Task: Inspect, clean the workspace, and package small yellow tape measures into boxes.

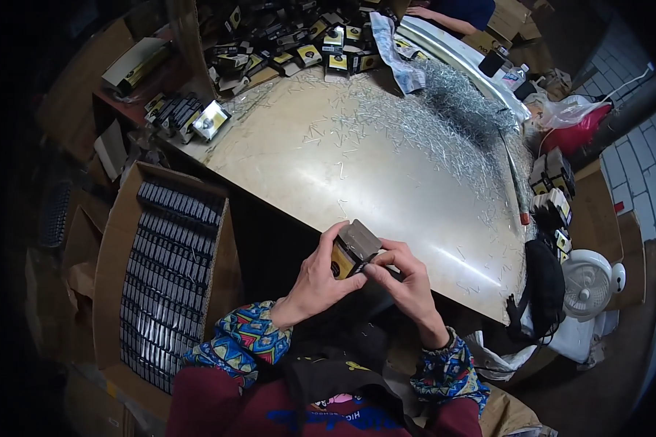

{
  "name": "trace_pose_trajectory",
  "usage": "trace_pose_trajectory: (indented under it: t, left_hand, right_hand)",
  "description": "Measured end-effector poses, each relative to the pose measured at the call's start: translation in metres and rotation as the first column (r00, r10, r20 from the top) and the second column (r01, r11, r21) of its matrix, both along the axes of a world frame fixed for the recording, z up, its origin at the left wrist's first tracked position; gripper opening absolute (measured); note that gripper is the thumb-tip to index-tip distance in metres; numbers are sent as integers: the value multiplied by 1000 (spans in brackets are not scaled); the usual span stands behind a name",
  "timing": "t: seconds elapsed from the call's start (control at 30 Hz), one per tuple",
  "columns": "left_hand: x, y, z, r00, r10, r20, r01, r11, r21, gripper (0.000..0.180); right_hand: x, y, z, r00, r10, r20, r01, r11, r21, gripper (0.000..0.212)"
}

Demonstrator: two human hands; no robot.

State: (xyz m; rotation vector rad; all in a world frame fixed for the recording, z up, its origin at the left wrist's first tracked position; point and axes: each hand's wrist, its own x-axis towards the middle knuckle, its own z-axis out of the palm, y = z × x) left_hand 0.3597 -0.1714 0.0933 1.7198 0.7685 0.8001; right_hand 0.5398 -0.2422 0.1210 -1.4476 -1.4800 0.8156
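Observation:
My left hand wraps round a small black-and-yellow cardboard box, held tilted in front of my body at the table's near edge. The box's grey end flap stands up from its top. My right hand pinches the right side of the same box, thumb and fingers together at its open edge. Whether anything small is between those fingertips I cannot make out. Loose bent metal wire pieces lie on the table beyond my hands.
A big heap of shiny wire pieces covers the far right of the table. Many similar boxes pile up at the back. An open carton packed with rows stands left. A white fan is right. Another person's hand shows at the far side.

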Motion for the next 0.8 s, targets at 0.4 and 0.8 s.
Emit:
trace_pose_trajectory:
  t: [0.4, 0.8]
  left_hand:
    - [-2, -6, 5, 987, 24, -156, 41, 917, 397, 90]
    - [8, -7, 8, 986, -8, -165, 74, 914, 398, 98]
  right_hand:
    - [-13, 11, 16, 974, -192, 120, 174, 974, 147, 12]
    - [27, 7, 27, 948, -305, 87, 314, 941, -128, 14]
